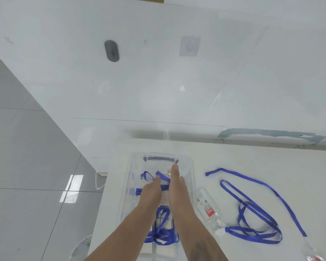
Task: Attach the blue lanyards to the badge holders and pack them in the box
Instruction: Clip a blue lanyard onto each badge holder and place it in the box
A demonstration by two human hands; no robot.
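Head: both hands (163,187) inside box (190,162).

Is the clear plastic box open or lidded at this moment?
Open. Both the left hand and right hand reach inside the clear box, pressing blue lanyards down; no lid covers it.

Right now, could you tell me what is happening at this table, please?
A person has both hands in a clear box, pressing blue lanyards and badge holders down flat. The left hand and right hand lie side by side with fingers straight. More lanyards with a badge holder wait on the table to the right.
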